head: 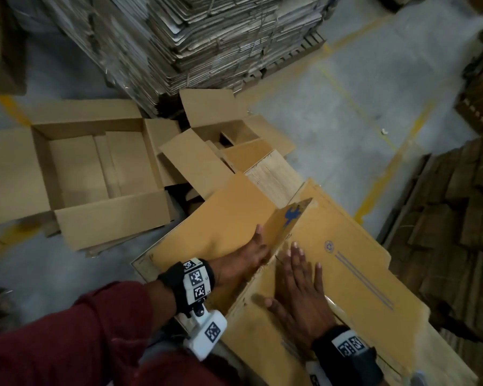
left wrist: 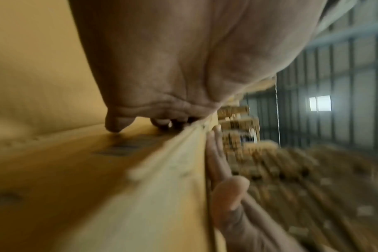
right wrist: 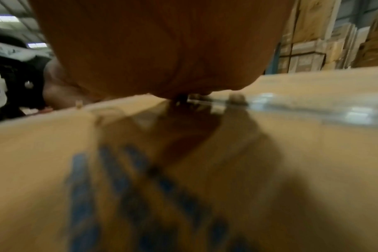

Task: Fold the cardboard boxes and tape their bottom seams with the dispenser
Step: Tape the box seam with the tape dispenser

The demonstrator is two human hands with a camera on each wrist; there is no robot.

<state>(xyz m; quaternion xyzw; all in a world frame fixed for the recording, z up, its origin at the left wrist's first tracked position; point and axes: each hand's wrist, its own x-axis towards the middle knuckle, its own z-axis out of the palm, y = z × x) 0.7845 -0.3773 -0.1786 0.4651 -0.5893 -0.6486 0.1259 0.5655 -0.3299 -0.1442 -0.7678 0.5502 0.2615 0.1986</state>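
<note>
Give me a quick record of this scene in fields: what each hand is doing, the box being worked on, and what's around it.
left hand: flat against the left flap
right hand: fingers straight, pressing the right flap down
box in work: yellow-brown cardboard, blue print, flaps partly closed
tape dispenser: not visible
open box: on the floor to the left, flaps spread
flat cardboard stack: on a pallet behind
floor: grey concrete, yellow lines

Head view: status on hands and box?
Left hand open, pressing one box flap. Right hand open, flat on the other flap. Seam not closed, no dispenser seen. Nothing blocking.
</note>
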